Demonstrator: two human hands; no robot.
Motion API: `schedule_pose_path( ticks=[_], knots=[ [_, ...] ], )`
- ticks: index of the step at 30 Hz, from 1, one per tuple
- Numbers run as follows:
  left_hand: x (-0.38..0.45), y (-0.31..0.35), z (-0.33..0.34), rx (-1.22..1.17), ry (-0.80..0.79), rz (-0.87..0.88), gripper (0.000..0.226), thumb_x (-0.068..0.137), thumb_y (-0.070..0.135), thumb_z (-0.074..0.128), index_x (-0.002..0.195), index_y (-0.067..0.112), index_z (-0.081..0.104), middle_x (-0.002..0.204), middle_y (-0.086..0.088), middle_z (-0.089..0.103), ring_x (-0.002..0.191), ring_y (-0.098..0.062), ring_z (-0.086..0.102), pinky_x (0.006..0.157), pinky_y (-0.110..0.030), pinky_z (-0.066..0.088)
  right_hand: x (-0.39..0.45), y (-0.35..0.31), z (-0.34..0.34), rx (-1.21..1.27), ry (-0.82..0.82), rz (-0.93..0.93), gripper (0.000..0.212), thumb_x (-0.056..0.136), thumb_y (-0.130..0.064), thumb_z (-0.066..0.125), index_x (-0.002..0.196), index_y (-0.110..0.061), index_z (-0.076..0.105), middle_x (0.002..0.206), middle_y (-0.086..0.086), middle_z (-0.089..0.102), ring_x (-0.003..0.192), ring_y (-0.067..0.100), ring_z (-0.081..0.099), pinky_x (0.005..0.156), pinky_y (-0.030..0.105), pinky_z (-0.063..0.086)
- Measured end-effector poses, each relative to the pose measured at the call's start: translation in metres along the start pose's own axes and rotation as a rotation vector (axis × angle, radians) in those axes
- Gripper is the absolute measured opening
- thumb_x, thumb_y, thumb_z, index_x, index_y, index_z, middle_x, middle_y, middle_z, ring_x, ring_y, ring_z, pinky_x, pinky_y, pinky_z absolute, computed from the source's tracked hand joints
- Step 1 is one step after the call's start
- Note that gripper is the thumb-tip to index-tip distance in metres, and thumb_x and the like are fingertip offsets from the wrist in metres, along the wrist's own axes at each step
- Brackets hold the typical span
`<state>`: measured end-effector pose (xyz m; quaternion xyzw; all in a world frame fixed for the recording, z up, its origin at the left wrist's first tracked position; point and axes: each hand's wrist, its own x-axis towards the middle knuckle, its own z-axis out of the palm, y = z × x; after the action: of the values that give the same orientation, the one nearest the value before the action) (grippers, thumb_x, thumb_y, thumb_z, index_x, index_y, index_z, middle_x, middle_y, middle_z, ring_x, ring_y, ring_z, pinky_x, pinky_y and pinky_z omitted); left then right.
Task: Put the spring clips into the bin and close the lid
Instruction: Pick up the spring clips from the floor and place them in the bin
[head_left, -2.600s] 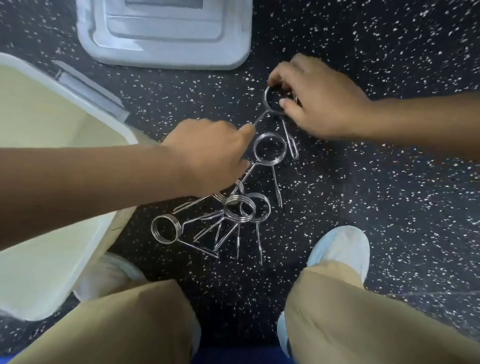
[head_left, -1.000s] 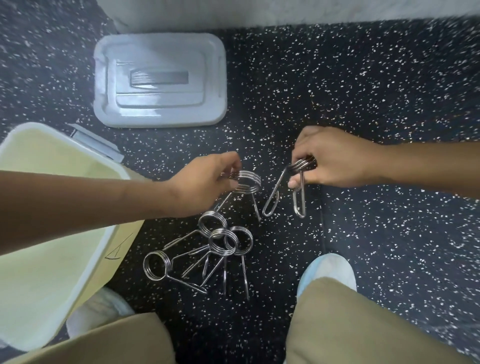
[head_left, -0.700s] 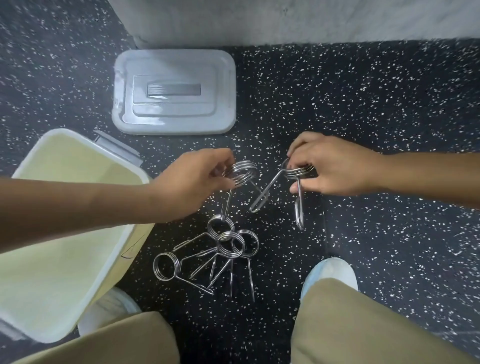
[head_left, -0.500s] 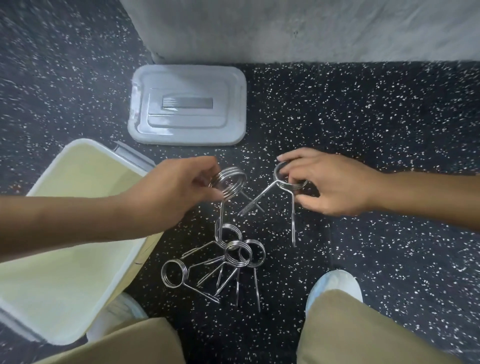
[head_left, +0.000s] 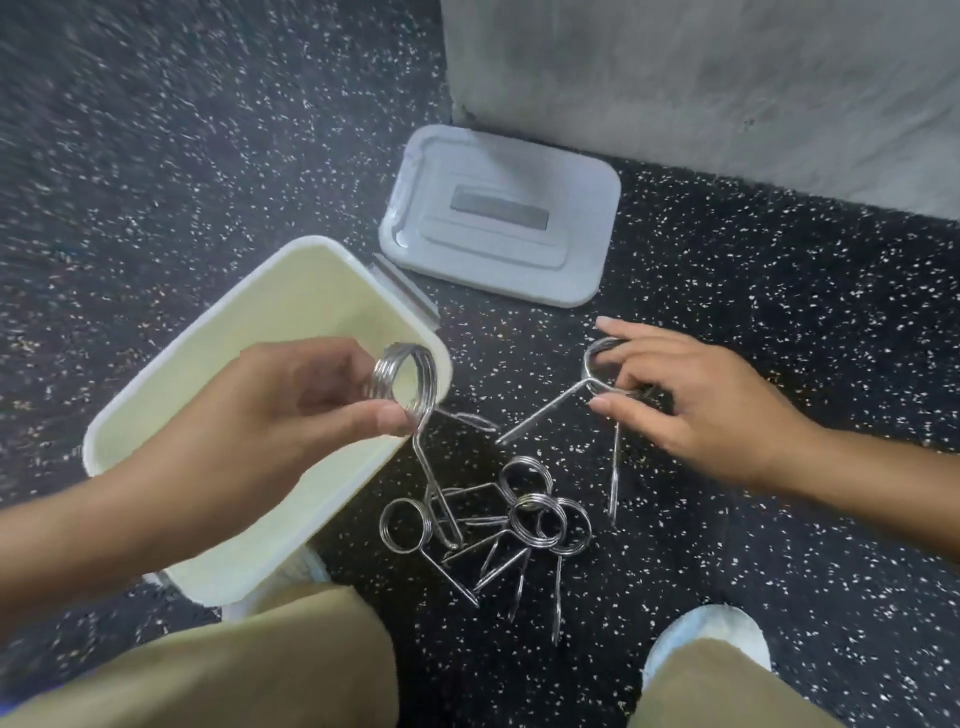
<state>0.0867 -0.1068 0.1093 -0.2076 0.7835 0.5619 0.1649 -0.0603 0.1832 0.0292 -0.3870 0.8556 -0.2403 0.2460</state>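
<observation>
The dark rubber floor (head_left: 779, 322), flecked all over with white, carried everything. An open cream plastic bin (head_left: 291, 291) stood on it. Just beyond the bin's far corner lay a grey rectangular plastic lid (head_left: 498, 218), flat, its recessed handle facing up, close to the foot of a grey concrete wall (head_left: 675, 78). Right of the bin's near corner lay a tangled heap of silver coiled-wire spring clips (head_left: 519, 525), overlapping one another.

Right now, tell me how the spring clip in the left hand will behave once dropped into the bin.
The spring clip looks like stiff coiled steel wire, so it should probably keep its shape. Its long handles may snag other clips, as in the tangled pile. It will likely clatter in the hard bin.
</observation>
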Motion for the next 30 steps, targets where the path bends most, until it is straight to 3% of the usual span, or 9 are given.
schedule_pose_path(
  ticks=[3, 6, 8, 13, 15, 18, 20, 26, 30],
  knots=[
    [-0.009, -0.008, -0.008, -0.104, 0.076, -0.015, 0.066, 0.058, 0.074, 0.08, 0.087, 0.015, 0.073, 0.091, -0.012, 0.082, 0.097, -0.039, 0.074, 0.1, -0.067, 0.047, 0.01, -0.009, 0.003, -0.017, 0.015, -0.029, 0.03, 0.09, -0.042, 0.06, 0.072, -0.018, 0.064, 0.122, -0.009, 0.068, 0.141, -0.003, 0.035, 0.113, 0.011, 0.023],
    [-0.016, -0.014, -0.018, -0.191, 0.163, 0.011, 0.049, 0.065, 0.061, 0.081, 0.086, 0.017, 0.076, 0.089, -0.004, 0.083, 0.093, -0.02, 0.079, 0.1, -0.048, 0.051, 0.019, -0.018, 0.007, -0.009, 0.003, -0.041, 0.023, 0.089, -0.039, 0.06, 0.076, -0.02, 0.065, 0.125, -0.01, 0.064, 0.143, -0.002, 0.032, 0.115, 0.017, 0.024],
    [-0.019, -0.017, -0.022, -0.23, 0.224, 0.006, 0.033, 0.073, 0.048, 0.082, 0.084, 0.017, 0.079, 0.086, -0.005, 0.083, 0.088, -0.019, 0.079, 0.095, -0.039, 0.051, 0.024, -0.024, 0.009, 0.028, -0.01, -0.025, 0.021, 0.088, -0.038, 0.06, 0.077, -0.021, 0.064, 0.128, -0.012, 0.061, 0.143, -0.002, 0.031, 0.115, 0.021, 0.027],
    [-0.018, -0.024, -0.035, -0.285, 0.361, -0.027, 0.038, 0.072, 0.041, 0.082, 0.075, 0.003, 0.077, 0.074, -0.008, 0.081, 0.066, -0.014, 0.073, 0.075, -0.037, 0.054, 0.038, -0.044, 0.011, 0.029, -0.062, -0.072, 0.026, 0.088, -0.045, 0.053, 0.084, -0.022, 0.066, 0.125, -0.031, 0.051, 0.142, -0.011, 0.025, 0.11, 0.004, 0.017],
    [-0.018, -0.027, -0.045, -0.28, 0.431, -0.03, 0.036, 0.073, 0.038, 0.08, 0.073, 0.002, 0.076, 0.07, -0.007, 0.08, 0.058, -0.01, 0.07, 0.068, -0.036, 0.053, 0.045, -0.053, 0.011, 0.016, -0.075, -0.086, 0.028, 0.088, -0.045, 0.053, 0.088, -0.021, 0.068, 0.126, -0.028, 0.053, 0.142, -0.01, 0.026, 0.114, 0.011, 0.021],
    [-0.013, -0.031, -0.06, -0.202, 0.526, -0.033, 0.034, 0.079, 0.036, 0.081, 0.073, 0.004, 0.075, 0.069, -0.005, 0.08, 0.058, -0.009, 0.07, 0.062, -0.032, 0.051, 0.053, -0.064, 0.012, -0.017, -0.072, -0.109, 0.025, 0.089, -0.044, 0.054, 0.092, -0.023, 0.068, 0.129, -0.019, 0.057, 0.143, -0.005, 0.029, 0.116, 0.033, 0.03],
    [-0.007, -0.035, -0.069, -0.114, 0.564, -0.056, 0.034, 0.081, 0.038, 0.08, 0.072, 0.006, 0.076, 0.069, -0.003, 0.08, 0.058, -0.009, 0.069, 0.059, -0.031, 0.051, 0.057, -0.071, 0.014, -0.012, -0.068, -0.127, 0.023, 0.09, -0.044, 0.054, 0.093, -0.026, 0.067, 0.128, -0.019, 0.057, 0.143, -0.003, 0.03, 0.116, 0.037, 0.032],
    [0.012, -0.066, -0.07, 0.16, 0.589, -0.19, 0.04, 0.081, 0.046, 0.08, 0.06, 0.013, 0.074, 0.058, 0.001, 0.075, 0.047, 0.0, 0.062, 0.06, -0.028, 0.051, 0.064, -0.08, 0.021, -0.018, -0.076, -0.181, 0.021, 0.089, -0.044, 0.055, 0.092, -0.027, 0.067, 0.124, -0.037, 0.045, 0.141, -0.007, 0.031, 0.114, 0.027, 0.03],
    [0.03, -0.092, -0.059, 0.38, 0.586, -0.217, 0.041, 0.084, 0.04, 0.075, 0.055, 0.011, 0.072, 0.057, 0.001, 0.075, 0.058, -0.011, 0.071, 0.065, -0.031, 0.058, 0.065, -0.081, 0.024, -0.041, -0.086, -0.188, 0.02, 0.09, -0.042, 0.056, 0.092, -0.026, 0.067, 0.124, -0.033, 0.05, 0.141, -0.007, 0.031, 0.113, 0.015, 0.025]
  ],
)
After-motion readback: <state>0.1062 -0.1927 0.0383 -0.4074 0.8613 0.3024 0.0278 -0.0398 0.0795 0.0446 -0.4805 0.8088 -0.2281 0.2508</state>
